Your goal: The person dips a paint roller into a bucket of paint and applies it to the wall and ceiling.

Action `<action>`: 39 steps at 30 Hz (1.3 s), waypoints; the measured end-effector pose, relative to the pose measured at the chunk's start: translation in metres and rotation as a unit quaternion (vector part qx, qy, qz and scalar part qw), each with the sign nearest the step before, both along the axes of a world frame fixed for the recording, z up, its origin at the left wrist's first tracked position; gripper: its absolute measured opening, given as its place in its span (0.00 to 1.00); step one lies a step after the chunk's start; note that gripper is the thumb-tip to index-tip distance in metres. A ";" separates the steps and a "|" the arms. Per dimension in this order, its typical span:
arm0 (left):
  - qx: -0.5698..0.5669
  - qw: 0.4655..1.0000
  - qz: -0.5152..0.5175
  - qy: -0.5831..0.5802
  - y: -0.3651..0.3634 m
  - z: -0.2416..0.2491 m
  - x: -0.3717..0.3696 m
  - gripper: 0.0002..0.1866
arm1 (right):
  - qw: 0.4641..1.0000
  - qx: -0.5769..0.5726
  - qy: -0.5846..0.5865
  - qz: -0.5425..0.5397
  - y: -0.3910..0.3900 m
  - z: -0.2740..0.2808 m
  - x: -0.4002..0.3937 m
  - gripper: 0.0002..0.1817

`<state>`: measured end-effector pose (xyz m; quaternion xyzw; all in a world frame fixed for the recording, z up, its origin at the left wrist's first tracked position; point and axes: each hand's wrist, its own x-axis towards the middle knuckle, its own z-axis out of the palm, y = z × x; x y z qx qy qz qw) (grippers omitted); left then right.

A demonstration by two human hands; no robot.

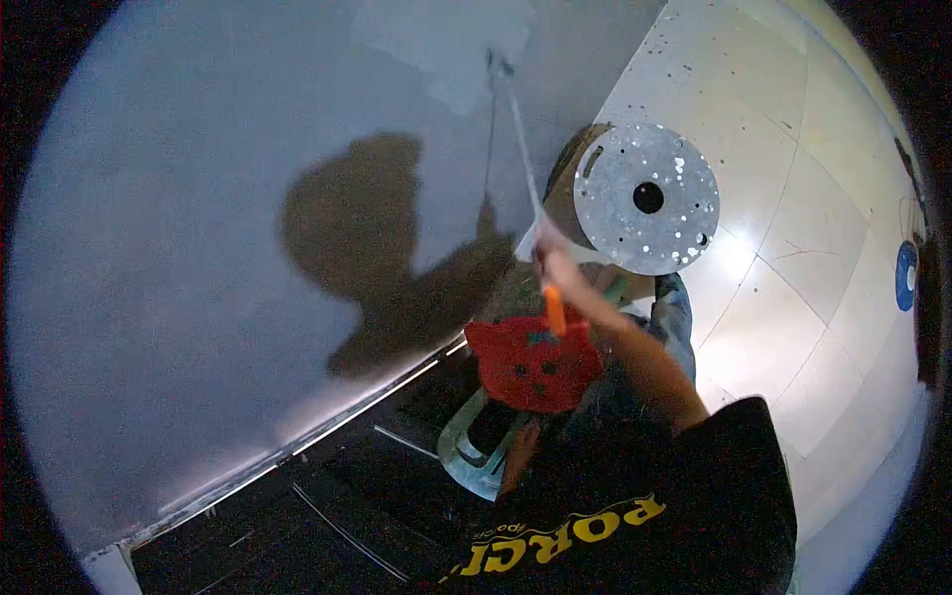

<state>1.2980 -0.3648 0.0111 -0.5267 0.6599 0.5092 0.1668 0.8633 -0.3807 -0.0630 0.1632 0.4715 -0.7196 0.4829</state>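
My right hand (553, 260) is closed around an orange-handled tool (555, 309) with a long thin shaft. The shaft reaches up to the grey wall (198, 228), and its small dark tip is at or close to a paler patch there. Too small to make out is the exact kind of tip. Below the right hand is a red container (535, 365) with a jagged rim and dark spots. Part of my left forearm (521, 458) shows under the container. The left hand and its fingers are hidden, so its hold cannot be seen.
A round grey metal plate (617, 213) with a centre hole and white specks stands right of the hands. Light floor tiles (783, 317) lie beyond it. A pale green curved frame (458, 448) is below the container. A blue round object (905, 276) is at far right.
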 end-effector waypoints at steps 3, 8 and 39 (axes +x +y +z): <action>0.002 1.000 -0.009 -0.001 -0.010 -0.002 -0.004 0.21 | 0.870 -0.005 0.446 -0.211 -0.016 -0.022 0.083 0.18; 0.015 1.000 -0.012 -0.009 -0.016 -0.010 -0.007 0.21 | 0.954 0.017 0.291 -0.069 -0.010 -0.107 0.054 0.20; -0.052 0.979 -0.193 0.026 -0.018 -0.042 -0.088 0.22 | 0.955 -0.019 0.284 -0.080 0.030 -0.010 0.017 0.25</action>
